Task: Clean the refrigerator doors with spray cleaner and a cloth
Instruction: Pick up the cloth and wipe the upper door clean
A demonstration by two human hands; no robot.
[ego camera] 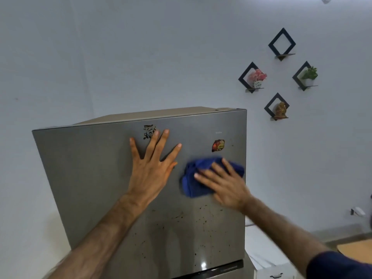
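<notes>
**Cloth pressed to the upper door**

The left hand [150, 168] is laid flat on the grey upper door [90, 178], fingers straight and spread, nothing held. A blue cloth [193, 182] is pressed against the door by the right hand [225, 184], whose fingers are stretched over it rather than curled round it. The cloth is found just below a red sticker [218, 145]. Dark specks [203, 216] are seen lower on the door. Four diamond shelves [281, 44] are fixed to the wall at right.

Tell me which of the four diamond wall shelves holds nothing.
The top diamond shelf. The left one holds pink flowers, the right one a green plant, the bottom one a small brown figurine.
</notes>
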